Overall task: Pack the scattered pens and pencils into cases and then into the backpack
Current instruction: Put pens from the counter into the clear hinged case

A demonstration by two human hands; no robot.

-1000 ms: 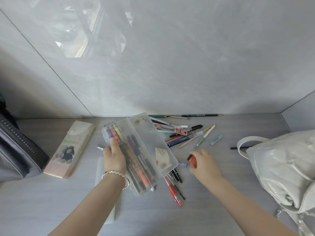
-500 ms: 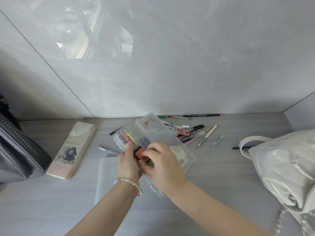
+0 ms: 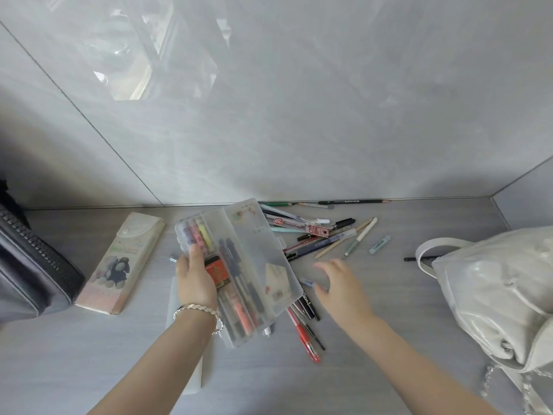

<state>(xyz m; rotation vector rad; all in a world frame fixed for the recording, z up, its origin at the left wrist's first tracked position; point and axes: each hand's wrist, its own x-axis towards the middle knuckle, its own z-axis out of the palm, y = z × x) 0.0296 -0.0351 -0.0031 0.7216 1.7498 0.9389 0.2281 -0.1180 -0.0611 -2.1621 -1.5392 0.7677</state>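
left hand has its grip clamped on the open clear plastic pencil case, held up off the grey worktop, already crammed. right hand, fingers apart and empty, hovers over the scattered pens and pencils. danger: a one-handed tilt could spill the lot. white glossy backpack waits far right.

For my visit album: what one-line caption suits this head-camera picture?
Left hand holds an open clear pencil case full of pens while the right hand reaches toward loose pens beside a white backpack.
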